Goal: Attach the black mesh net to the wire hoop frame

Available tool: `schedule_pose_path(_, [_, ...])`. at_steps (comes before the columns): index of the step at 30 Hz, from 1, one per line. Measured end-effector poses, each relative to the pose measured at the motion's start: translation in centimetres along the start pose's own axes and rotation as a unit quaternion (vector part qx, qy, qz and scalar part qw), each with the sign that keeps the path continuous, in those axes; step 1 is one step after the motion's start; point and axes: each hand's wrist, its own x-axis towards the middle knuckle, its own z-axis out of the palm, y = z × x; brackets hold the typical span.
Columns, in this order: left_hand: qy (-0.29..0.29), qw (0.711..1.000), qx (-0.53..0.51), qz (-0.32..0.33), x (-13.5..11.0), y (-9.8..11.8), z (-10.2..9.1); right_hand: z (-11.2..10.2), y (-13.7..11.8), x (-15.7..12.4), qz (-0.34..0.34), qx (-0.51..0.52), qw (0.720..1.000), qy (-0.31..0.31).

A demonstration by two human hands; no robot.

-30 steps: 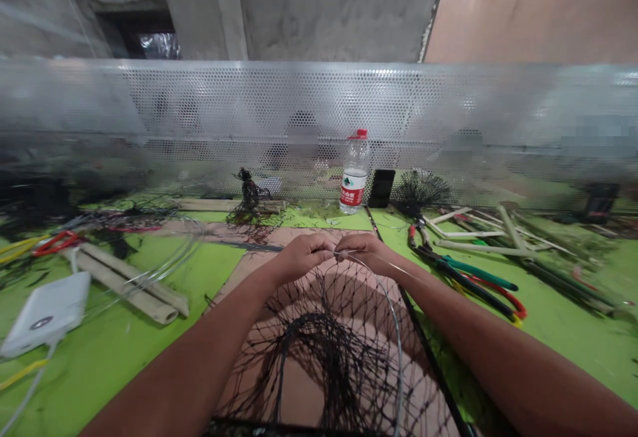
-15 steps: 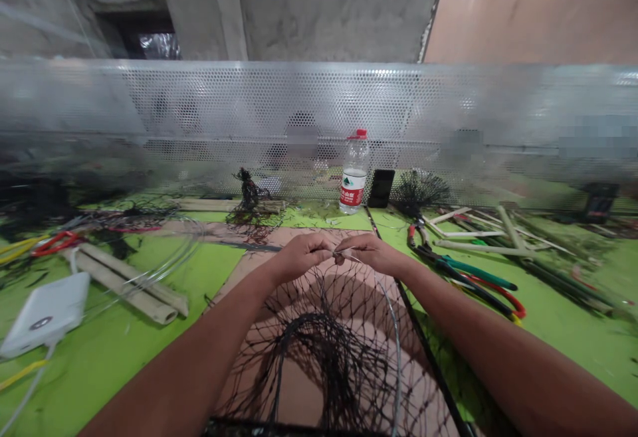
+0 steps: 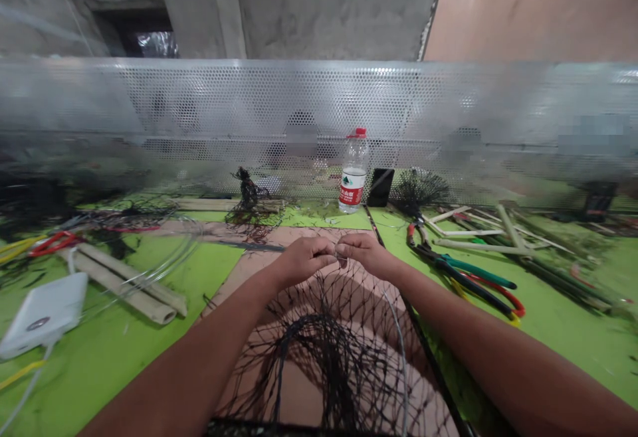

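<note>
My left hand [image 3: 310, 259] and my right hand [image 3: 363, 255] meet at the far edge of a black mesh net [image 3: 329, 344]. The fingers of both are pinched close together, tip to tip. Between them shows a small bit of thin pale wire, largely hidden by the fingertips. A length of silvery wire [image 3: 400, 337] runs from beneath my right hand down over the net's right side. The net spreads toward me over a brownish board, bunched dark in the middle.
A water bottle [image 3: 353, 171] and a black phone [image 3: 380, 188] stand before a perforated metal screen [image 3: 249, 105]. Pliers [image 3: 463, 271] and bamboo strips [image 3: 478, 241] lie right. At left are a white power bank [image 3: 47, 311], bamboo pieces [image 3: 124, 284] and red-handled scissors [image 3: 52, 244].
My fingertips have closed nearer together, and the right hand has turned slightly. The wire's upper part has shifted right, away from my right fingers.
</note>
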Motion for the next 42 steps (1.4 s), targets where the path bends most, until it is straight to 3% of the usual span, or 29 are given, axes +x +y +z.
schedule_pose_path(4, [0.018, 1.000, 0.007, 0.008, -0.1, -0.2, 0.6, 0.4, 0.3, 0.1, 0.039, 0.048, 0.998, -0.002])
schedule_pose_path(9, [0.096, 0.995, 0.013, -0.018, -0.2, -0.3, 1.1, 0.3, 0.9, 0.2, 0.032, 0.056, 0.998, -0.010])
schedule_pose_path(16, [0.128, 0.981, 0.124, 0.075, -0.3, -0.5, 0.9, -0.1, 0.2, 0.3, -0.016, -0.012, 1.000, 0.013])
schedule_pose_path(33, [0.012, 0.976, 0.215, 0.005, -0.5, 1.1, -0.3, -0.4, 0.3, 0.2, -0.076, -0.139, 0.987, -0.004])
schedule_pose_path(42, [0.042, 0.961, 0.272, 0.012, -0.6, 1.4, -0.2, -1.2, -1.1, -0.1, -0.142, -0.233, 0.962, -0.022])
